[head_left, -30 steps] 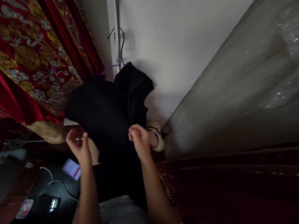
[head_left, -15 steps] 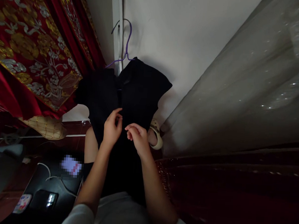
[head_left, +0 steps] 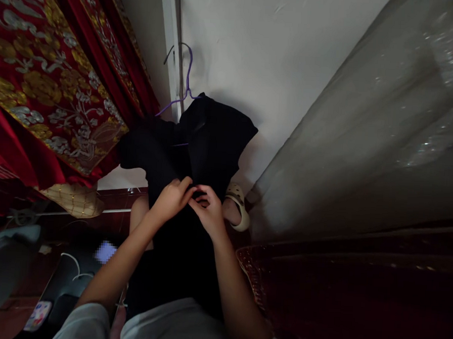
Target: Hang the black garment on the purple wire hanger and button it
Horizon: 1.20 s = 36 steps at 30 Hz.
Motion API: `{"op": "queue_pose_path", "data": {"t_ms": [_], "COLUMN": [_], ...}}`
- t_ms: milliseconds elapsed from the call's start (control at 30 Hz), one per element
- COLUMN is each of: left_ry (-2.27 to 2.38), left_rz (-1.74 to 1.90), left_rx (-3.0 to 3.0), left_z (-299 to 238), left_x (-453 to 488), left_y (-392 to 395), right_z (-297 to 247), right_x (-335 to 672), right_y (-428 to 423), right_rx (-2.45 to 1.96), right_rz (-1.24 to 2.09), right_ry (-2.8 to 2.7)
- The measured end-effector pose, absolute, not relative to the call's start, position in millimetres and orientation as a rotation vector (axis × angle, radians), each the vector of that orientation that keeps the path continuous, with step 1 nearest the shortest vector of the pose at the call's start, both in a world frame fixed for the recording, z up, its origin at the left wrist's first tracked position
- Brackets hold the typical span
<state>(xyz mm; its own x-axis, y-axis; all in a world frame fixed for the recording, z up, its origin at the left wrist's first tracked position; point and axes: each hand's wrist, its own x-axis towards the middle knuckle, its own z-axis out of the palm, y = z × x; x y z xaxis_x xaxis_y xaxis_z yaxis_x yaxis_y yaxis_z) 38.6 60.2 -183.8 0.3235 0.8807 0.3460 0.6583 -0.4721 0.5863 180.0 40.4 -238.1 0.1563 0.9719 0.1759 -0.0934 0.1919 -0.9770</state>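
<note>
Hung from a purple hanger (head_left: 188,79) whose hook sits at a pale upright strip (head_left: 169,20), as it is, the black garment (head_left: 218,141) spreads in front of the person, short-sleeved, matte, its front parted below the neckline. Left hand (head_left: 172,198) and right hand (head_left: 209,211) meet over the middle of the front; fingers bent, tips touching. Cannot tell whether they pinch cloth: dark against dark. Compared with 0.5 s ago: hands then apart, now together; more of the hanger's purple bar shows inside the neck opening; the left forearm covers more of the phone (head_left: 105,251) on the black counter (head_left: 62,277). Writing: phone screen pixelated, unreadable; garment front too dark to read any label.
</note>
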Motion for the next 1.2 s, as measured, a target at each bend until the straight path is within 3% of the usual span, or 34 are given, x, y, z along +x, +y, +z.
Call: {"op": "queue_pose_path", "data": {"t_ms": [300, 467, 700, 867, 1200], "left_ry": [1.216, 1.19, 1.336, 1.131, 1.016], "left_rz": [1.053, 0.934, 1.278, 1.148, 1.557], "left_rx": [2.104, 2.508, 2.924, 3.142, 3.099], "left_z": [-151.5, -122.6, -42.2, -44.2, -64.0], "left_x": [34.9, 26.2, 2.2, 11.0, -4.0], "left_y": [52.9, 71.7, 141.6, 118.9, 116.8], "right_z": [-224.2, -221.1, -230.0, -214.3, -84.1], "right_x": [191.5, 189.4, 171.7, 184.4, 203.9], "right_y": [31.7, 33.4, 11.2, 9.3, 120.6], "right_rx": [-1.013, -1.02, -0.992, -0.941, -0.628], "right_rz": [0.934, 0.933, 1.048, 1.116, 0.263], "right_ry": [-1.173, -1.182, -1.436, -1.653, -1.805]}}
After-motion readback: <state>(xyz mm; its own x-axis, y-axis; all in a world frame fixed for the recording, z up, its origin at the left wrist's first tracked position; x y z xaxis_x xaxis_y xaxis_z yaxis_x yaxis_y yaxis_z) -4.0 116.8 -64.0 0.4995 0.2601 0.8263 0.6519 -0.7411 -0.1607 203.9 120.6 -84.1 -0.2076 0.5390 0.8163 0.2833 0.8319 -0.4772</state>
